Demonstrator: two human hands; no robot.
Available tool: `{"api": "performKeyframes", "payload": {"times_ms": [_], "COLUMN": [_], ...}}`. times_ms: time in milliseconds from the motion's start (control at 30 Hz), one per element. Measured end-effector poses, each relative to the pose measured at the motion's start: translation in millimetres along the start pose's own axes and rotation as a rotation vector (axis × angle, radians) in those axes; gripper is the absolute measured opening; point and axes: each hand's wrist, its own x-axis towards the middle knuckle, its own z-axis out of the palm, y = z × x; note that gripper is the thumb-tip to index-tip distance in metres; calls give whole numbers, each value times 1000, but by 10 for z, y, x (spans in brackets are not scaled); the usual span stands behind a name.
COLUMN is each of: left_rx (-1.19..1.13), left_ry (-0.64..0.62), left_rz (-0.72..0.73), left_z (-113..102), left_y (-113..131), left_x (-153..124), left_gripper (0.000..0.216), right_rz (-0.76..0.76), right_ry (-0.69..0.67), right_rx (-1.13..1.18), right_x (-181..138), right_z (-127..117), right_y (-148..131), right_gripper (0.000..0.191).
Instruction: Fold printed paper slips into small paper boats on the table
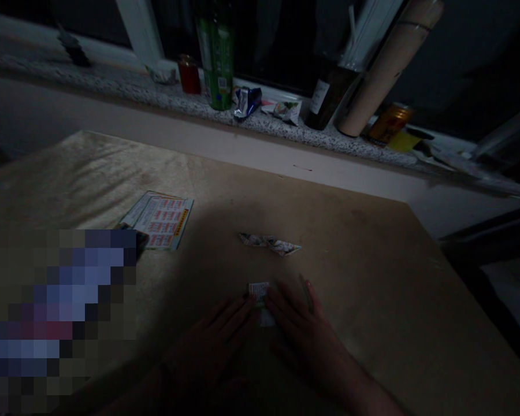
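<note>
The scene is dim. My left hand [219,338] and my right hand [301,323] lie flat on a beige tabletop [372,277], fingers stretched out and pressing on a small folded piece of printed paper [260,292] between their fingertips. Most of that paper is hidden under the fingers. A little beyond it lies a folded paper shape [271,243] with two pointed ends, untouched.
A printed leaflet [160,219] lies to the left. A blurred-out patch covers the lower left. On the stone windowsill [125,84] stand a green bottle [216,55], a red can [189,74], wrappers [246,101], a dark bottle [325,98], a cardboard tube [387,66] and an orange can [390,122].
</note>
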Motion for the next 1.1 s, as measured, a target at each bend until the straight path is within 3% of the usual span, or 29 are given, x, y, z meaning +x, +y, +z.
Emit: {"api": "performKeyframes", "payload": {"times_ms": [233,333,400,433,600,733,933,1100], "left_rx": [8,15,5,16,6,-9,22,56], "left_ry": [68,59,46,55,51,5,79,93], "left_rz": [8,-40,35,-21,-8,-1,-19,-8], "left_z": [48,-9,-47,-57,-23,12,26,45], "left_y": [7,45,62,65,46,17,54,70], "left_x": [-6,-13,-14,-13,5,13,-1,5], "left_gripper": [78,76,75,75,74,75,84,84], "right_rz": [-11,14,21,14,-55,-34,11,-35], "right_ry": [67,82,106,121,219,182,157,155], "right_rx": [-16,-29,-40,-50,-68,-75,-43,-39], "right_x": [-17,0,2,-1,-24,-29,-37,-53], "right_z": [-36,-55,-55,-50,-16,-15,6,6], "right_y": [-2,-23,-37,-42,-55,-68,-83,-62], "right_gripper": [38,37,36,35,25,25,26,27]}}
